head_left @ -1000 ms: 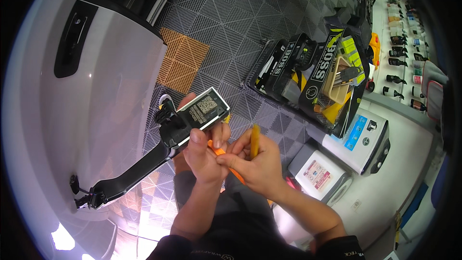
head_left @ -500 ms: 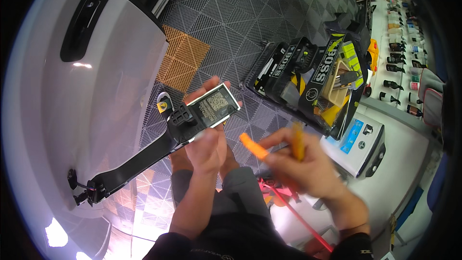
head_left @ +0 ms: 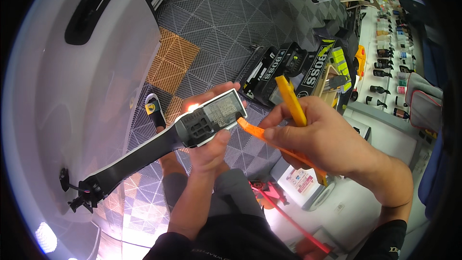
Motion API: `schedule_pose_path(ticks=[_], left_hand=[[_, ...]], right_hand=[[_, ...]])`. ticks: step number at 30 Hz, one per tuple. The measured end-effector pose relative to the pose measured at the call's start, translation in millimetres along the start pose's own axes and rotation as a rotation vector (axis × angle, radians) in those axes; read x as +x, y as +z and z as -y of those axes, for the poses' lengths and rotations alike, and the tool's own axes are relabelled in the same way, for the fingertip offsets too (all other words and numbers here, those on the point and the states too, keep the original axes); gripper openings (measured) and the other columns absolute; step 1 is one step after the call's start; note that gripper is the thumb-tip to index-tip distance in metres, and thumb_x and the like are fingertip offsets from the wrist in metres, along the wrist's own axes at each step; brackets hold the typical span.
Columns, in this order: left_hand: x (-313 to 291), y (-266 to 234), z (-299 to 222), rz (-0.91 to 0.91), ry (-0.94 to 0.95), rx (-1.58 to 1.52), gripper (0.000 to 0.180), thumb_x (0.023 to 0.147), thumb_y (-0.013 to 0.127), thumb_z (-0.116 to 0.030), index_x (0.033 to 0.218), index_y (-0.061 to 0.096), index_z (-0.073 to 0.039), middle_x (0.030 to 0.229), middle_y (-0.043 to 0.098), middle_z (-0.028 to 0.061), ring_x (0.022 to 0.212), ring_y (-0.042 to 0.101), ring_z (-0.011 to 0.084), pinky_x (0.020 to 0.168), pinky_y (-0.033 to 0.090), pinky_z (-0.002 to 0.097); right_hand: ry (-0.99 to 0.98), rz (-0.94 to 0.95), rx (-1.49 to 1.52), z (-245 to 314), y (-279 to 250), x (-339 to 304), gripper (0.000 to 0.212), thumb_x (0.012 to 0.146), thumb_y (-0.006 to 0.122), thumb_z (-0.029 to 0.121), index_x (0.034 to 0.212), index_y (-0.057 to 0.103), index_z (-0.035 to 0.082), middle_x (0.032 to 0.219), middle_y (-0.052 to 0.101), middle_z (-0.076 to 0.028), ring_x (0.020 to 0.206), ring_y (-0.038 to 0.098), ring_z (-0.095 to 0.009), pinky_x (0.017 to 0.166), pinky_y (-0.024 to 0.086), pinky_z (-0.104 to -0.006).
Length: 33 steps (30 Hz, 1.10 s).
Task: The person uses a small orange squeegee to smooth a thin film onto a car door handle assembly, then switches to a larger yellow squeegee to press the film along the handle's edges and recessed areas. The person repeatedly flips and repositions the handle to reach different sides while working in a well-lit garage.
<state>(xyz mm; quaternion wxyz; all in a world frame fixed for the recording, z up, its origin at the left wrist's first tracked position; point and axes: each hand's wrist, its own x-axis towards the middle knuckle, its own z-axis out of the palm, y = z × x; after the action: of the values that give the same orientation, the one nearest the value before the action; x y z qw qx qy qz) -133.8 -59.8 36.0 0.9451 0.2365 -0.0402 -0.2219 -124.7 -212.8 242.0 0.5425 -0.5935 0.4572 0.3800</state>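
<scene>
My left hand (head_left: pixel 209 154) grips a long black plastic car part (head_left: pixel 139 161) from below, near its wider end. That end carries a ribbed grid, a printed label plate and a white border. My right hand (head_left: pixel 332 139) is closed around an orange plastic pry tool (head_left: pixel 252 129), whose curved tip meets or nearly meets the white-edged corner. A flat yellow tool (head_left: pixel 292 100) also sits in this hand, sticking up between the fingers; its exact kind is unclear. Toward the lower left, the part ends in a black bracket (head_left: pixel 91 190) beside the car panel.
A white car door panel (head_left: pixel 110 77) curves along the left. Black tool boxes (head_left: pixel 264 72) stand on the grey tiled floor (head_left: pixel 216 9), ahead on the right. Farther right, bottles (head_left: pixel 382 62) line a white shelf. Below my right hand is a white box (head_left: pixel 298 183).
My right hand has brought the orange pry tool up against the part's end corner. The part has tilted a little in my left hand, and the view has shifted.
</scene>
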Motion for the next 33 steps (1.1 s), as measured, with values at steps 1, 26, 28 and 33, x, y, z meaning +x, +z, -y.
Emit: schedule_pose_path(ticks=[1, 26, 28, 33], left_hand=[[0.2, -0.2, -0.2, -0.011, 0.000, -0.001, 0.067, 0.090, 0.083, -0.015, 0.145, 0.046, -0.005, 0.148, 0.050, 0.0323, 0.140, 0.053, 0.0443, 0.108, 0.056, 0.0562], [20.3, -55.7, -4.7, 0.363, 0.073, 0.234, 0.061, 0.089, 0.087, -0.025, 0.136, 0.049, -0.012, 0.143, 0.058, 0.0257, 0.145, 0.047, 0.0488, 0.110, 0.055, 0.0562], [19.5, -56.6, -7.2, 0.249, 0.049, 0.281, 0.064, 0.089, 0.087, -0.027, 0.138, 0.049, -0.012, 0.144, 0.057, 0.0253, 0.141, 0.052, 0.0481, 0.108, 0.057, 0.0561], [17.1, -44.5, -15.8, 0.004, 0.039, 0.263, 0.072, 0.086, 0.088, -0.025, 0.144, 0.049, -0.011, 0.149, 0.054, 0.0263, 0.138, 0.055, 0.0478, 0.107, 0.058, 0.0542]], right_hand=[[0.002, 0.000, 0.003, -0.1, 1.5, 0.9, 0.017, 0.101, 0.069, 0.013, 0.106, 0.066, -0.003, 0.063, 0.055, 0.000, 0.050, 0.051, -0.009, 0.048, 0.037, -0.0267], [0.126, -0.079, 0.088, 10.1, 23.0, 34.3, 0.028, 0.092, 0.067, 0.016, 0.095, 0.071, -0.012, 0.073, 0.067, -0.013, 0.064, 0.064, -0.017, 0.060, 0.050, -0.0366], [0.019, -0.089, 0.153, -2.8, 28.4, 39.4, 0.029, 0.094, 0.068, 0.017, 0.098, 0.071, -0.011, 0.075, 0.068, -0.012, 0.064, 0.064, -0.016, 0.059, 0.049, -0.0352], [-0.339, -0.113, 0.389, -45.1, 64.6, 44.9, 0.025, 0.102, 0.064, 0.011, 0.119, 0.064, -0.009, 0.073, 0.067, -0.005, 0.063, 0.060, -0.008, 0.057, 0.046, -0.0271]])
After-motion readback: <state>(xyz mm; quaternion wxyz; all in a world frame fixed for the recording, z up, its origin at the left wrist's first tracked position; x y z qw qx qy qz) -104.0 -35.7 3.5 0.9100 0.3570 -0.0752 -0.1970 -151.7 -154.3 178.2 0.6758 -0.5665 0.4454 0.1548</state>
